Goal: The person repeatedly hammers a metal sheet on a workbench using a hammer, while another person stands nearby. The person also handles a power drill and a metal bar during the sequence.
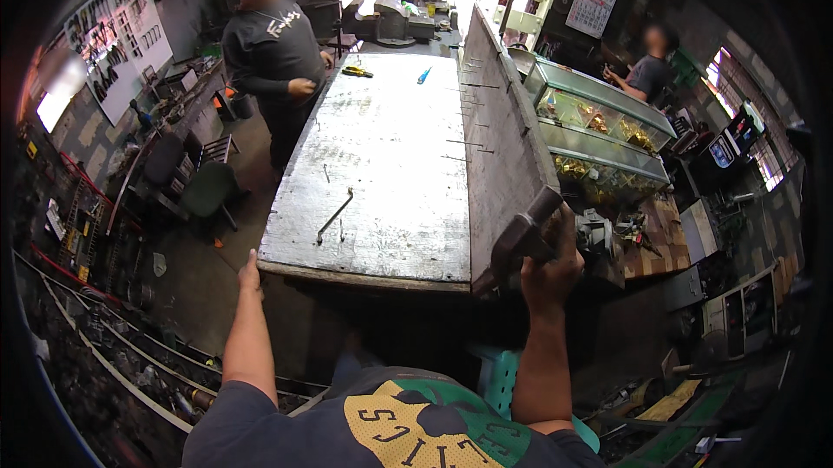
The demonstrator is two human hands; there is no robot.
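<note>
The right hand (555,267) had its fingers closed around what looked, in shadow, like a dark hammer (523,232). Just beyond those fingers stood an upright board (508,147), nails (480,85) jutting from its left face. The left hand (249,274) touched the near left corner of the desk (408,199); whether its fingers were spread could not be told. Beyond them, rightward, lay a bent metal rod (336,216).

Spreading out as a pale, scuffed wooden tabletop (399,156), darkening along a worn front edge. Carrying a slender bent metal rod (336,215) aslant near the front (and a small nail-like piece (326,173) just beyond). Supporting, well apart toward the far end, a yellow-and-black tool (357,72) left of a blue tool (424,76).
</note>
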